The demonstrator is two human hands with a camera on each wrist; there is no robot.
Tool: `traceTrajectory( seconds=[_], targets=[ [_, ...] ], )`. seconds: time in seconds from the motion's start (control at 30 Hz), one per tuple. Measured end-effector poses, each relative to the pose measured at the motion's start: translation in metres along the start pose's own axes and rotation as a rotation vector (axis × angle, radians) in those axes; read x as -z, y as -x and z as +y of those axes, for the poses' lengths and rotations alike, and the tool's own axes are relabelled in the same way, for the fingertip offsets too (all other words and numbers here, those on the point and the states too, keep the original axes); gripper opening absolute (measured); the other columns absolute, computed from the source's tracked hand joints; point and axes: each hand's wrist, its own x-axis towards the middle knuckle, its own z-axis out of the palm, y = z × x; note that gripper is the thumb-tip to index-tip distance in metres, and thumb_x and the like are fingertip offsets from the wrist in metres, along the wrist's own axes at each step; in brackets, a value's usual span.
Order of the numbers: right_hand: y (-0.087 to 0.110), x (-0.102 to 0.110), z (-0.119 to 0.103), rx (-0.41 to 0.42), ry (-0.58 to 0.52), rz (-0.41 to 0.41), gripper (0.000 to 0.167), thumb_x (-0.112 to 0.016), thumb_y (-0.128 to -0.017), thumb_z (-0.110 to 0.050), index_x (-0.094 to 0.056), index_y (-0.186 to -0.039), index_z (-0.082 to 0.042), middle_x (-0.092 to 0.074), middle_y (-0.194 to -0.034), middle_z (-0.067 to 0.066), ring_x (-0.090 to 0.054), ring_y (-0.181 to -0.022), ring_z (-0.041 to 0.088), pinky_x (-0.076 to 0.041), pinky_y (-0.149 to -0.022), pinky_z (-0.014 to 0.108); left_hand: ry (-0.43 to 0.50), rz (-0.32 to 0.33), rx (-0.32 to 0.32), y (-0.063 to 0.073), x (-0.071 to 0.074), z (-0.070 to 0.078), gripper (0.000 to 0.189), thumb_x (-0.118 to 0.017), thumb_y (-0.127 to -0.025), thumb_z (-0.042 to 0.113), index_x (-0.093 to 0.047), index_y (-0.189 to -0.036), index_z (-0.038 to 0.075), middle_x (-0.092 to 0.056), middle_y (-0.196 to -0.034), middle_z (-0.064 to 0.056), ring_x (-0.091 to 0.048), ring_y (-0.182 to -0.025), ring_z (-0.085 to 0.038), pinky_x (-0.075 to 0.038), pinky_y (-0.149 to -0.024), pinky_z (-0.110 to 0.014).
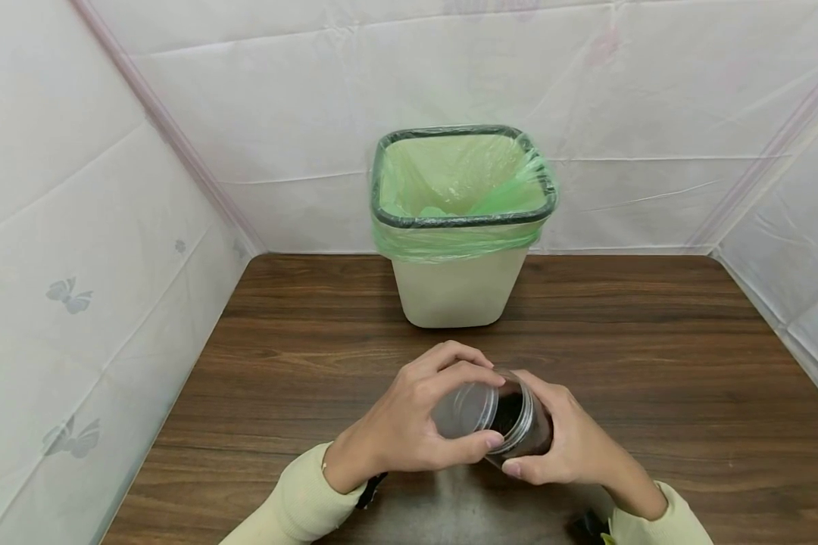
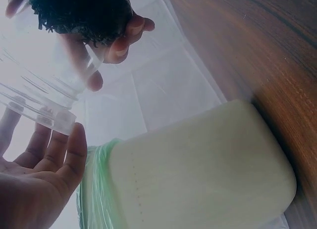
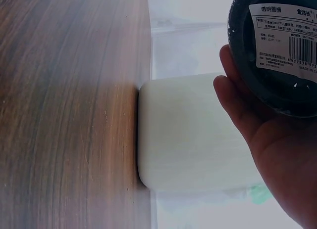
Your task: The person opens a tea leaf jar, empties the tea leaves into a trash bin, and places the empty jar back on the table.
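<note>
My right hand (image 1: 569, 435) grips a clear plastic jar (image 1: 540, 424), tilted with its mouth toward the left. Dark, shredded-looking contents (image 2: 81, 14) fill part of it in the left wrist view. Fingers and thumb of my left hand (image 1: 426, 409) hold a clear round lid (image 1: 460, 412) by its edge, right beside the jar's mouth. Whether lid and jar rim touch, I cannot tell. The right wrist view has the jar's dark underside, bearing a white barcode label (image 3: 282, 38), with the right hand's fingers curled around its side.
Beyond the hands, a cream waste bin (image 1: 460, 291) stands on the brown wooden table (image 1: 300, 378). A green plastic bag (image 1: 450, 242) lines it, held under a dark rim. Pale sheeting (image 1: 300, 113) encloses the back and sides of the table.
</note>
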Motion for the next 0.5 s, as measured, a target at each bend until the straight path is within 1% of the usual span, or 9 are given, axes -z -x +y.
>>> traceTrajectory(
  seconds=[0.27,0.5],
  targets=[
    [0.0008,0.0017,0.0007,-0.012,0.059,0.038,0.083,-0.088,-0.068,-0.024,-0.051,-0.141,-0.011,-0.067,-0.117,0.002,-0.067,-0.097,0.020,-0.056,-0.081,0.032,-0.001,0.006,0.017,0.0018,0.0003,-0.0012,0.040,-0.075,-0.086,0.035,-0.067,-0.115,0.009,-0.060,-0.117,-0.004,-0.059,-0.109,-0.014,-0.049,-0.094,-0.027],
    [0.0008,0.0031,0.0011,0.001,0.070,0.061,0.085,-0.089,-0.067,-0.022,-0.050,-0.141,-0.010,-0.066,-0.120,0.003,-0.066,-0.101,0.021,-0.053,-0.087,0.029,0.007,0.004,0.044,0.0039,0.0010,-0.0012,0.040,-0.075,-0.087,0.036,-0.066,-0.115,0.010,-0.060,-0.117,-0.003,-0.059,-0.109,-0.013,-0.050,-0.093,-0.027]
  ],
)
